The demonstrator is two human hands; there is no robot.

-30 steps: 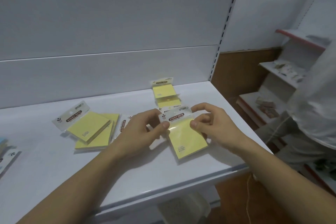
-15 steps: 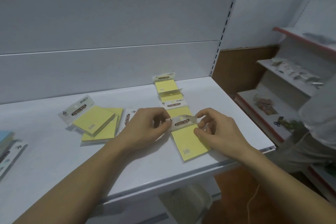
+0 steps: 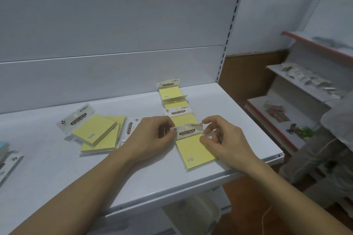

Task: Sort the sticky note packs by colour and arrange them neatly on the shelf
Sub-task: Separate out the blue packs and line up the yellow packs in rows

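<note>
A yellow sticky note pack (image 3: 193,150) lies flat near the front of the white shelf (image 3: 57,168). My left hand (image 3: 150,137) pinches the left end of its white header card, and my right hand (image 3: 223,137) pinches the right end and the pack's right edge. Behind it a row of three yellow packs (image 3: 172,99) runs toward the back panel, each overlapping the one behind it. A loose pile of yellow packs (image 3: 97,133) lies to the left. A blue pack (image 3: 3,149) shows at the far left edge.
The shelf's front lip (image 3: 191,191) runs just below the held pack. A perforated upright (image 3: 229,30) bounds the shelf on the right. Further right stand tiered shelves (image 3: 298,89) with small goods, and a person in light clothing (image 3: 340,120).
The held pack has gone from lifted and tilted to lying flat at the front end of the yellow row. Both hands moved with it and stay on its header card.
</note>
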